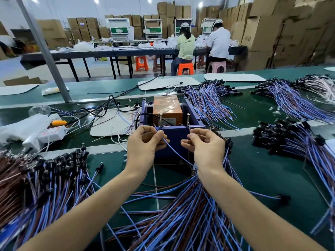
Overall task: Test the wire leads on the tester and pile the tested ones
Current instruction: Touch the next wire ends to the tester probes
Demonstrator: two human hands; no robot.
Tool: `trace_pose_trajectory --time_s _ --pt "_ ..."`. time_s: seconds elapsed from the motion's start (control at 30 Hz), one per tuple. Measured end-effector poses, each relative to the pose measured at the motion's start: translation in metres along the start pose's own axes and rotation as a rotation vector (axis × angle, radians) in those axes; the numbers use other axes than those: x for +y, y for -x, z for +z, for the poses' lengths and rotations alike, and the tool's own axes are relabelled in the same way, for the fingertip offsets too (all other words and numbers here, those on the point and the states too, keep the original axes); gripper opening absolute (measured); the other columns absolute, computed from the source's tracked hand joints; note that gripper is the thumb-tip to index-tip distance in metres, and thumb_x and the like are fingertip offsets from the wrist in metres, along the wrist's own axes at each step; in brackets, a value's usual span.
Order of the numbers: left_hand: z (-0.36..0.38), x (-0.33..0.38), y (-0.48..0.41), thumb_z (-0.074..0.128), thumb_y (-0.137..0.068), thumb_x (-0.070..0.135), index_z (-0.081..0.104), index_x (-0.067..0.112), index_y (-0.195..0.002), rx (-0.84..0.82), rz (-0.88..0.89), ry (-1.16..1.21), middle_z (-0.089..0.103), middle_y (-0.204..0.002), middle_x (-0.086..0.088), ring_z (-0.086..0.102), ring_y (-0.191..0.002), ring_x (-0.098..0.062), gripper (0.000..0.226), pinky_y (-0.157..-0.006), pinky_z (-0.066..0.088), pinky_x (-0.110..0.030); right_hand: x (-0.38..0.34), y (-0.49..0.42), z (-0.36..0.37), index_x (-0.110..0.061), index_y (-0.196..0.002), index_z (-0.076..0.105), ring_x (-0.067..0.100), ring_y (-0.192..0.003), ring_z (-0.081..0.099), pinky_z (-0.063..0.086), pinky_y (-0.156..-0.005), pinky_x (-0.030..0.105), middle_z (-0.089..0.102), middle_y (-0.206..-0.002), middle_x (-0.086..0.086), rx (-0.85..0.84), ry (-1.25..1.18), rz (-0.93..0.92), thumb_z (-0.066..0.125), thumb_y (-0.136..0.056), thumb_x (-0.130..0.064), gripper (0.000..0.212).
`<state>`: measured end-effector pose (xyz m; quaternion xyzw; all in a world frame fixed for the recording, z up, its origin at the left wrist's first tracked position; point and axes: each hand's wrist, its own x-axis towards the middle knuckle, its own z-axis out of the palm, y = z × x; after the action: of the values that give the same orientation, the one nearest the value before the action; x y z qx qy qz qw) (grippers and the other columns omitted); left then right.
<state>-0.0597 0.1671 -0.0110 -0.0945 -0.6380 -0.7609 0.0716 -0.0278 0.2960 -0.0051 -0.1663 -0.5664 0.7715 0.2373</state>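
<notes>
From the head view, looks like the middle of a long run, with one lead in hand and nothing close to finished. Pinches a blue wire (174,151) between thumb and forefinger of the left grip (146,144), its upper end raised near the left screw (160,120) that stands on the purple tester (175,137). Shows the right grip (204,149) curled, thumb and forefinger pressed together just below the right screw (188,120). Cannot tell what sits between those tips, or whether either end is touching its post. Runs the wire down and right from the left grip, vanishing under the right wrist into a fanned bundle (190,205) of blue and brown leads on the green tabletop (262,178). Probably counts that bundle as the stock not yet tested, though nothing marks it so. Holds a thick heap of black-capped leads (45,178) at the left, another heap (293,142) at the right, and more (208,100) beyond the tester. Cannot say which of these are tested. Judging by the bundle at hand, leaves many leads to go.
</notes>
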Motion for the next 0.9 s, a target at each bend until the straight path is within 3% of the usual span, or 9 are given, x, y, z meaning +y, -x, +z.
trace_pose_trajectory --time_s 0.1,0.33,0.63,0.9 --pt "-0.001 -0.001 0.000 0.061 -0.089 -0.002 0.058 0.006 -0.085 0.008 -0.032 0.023 0.068 -0.072 -0.009 0.072 -0.065 -0.020 0.010 -0.057 0.055 -0.021 0.004 0.002 0.005 -0.009 -0.080 0.065 0.011 -0.053 0.067 0.055 -0.059 0.018 0.065 -0.072 0.006 0.058 -0.040 0.007 0.056 -0.091 0.006 0.021" --pt "0.000 -0.004 0.003 0.055 -0.091 -0.005 0.065 0.014 -0.096 -0.043 -0.003 -0.051 0.071 -0.091 -0.003 0.068 -0.071 -0.008 0.023 -0.069 0.055 -0.019 0.005 0.004 0.009 -0.004 -0.087 0.070 0.013 -0.057 0.070 0.052 -0.057 0.013 0.068 -0.074 0.005 0.130 -0.156 0.042 0.054 -0.091 0.009 0.021" --pt "-0.001 -0.004 0.004 0.055 -0.091 -0.006 0.066 0.016 -0.095 -0.031 0.007 -0.103 0.073 -0.087 0.002 0.067 -0.068 -0.008 0.025 -0.068 0.055 -0.018 0.002 0.015 0.003 -0.012 -0.078 0.072 0.016 -0.063 0.072 0.053 -0.058 0.014 0.072 -0.068 0.000 0.074 -0.135 0.068 0.055 -0.090 0.007 0.028" --pt "0.001 -0.004 0.009 0.054 -0.092 -0.005 0.065 0.015 -0.097 -0.081 -0.022 -0.118 0.073 -0.091 0.001 0.067 -0.068 -0.007 0.024 -0.066 0.054 -0.017 -0.002 0.015 0.000 -0.008 -0.079 0.072 0.016 -0.060 0.071 0.054 -0.057 0.015 0.072 -0.067 0.001 0.049 -0.171 0.100 0.055 -0.090 0.008 0.025"
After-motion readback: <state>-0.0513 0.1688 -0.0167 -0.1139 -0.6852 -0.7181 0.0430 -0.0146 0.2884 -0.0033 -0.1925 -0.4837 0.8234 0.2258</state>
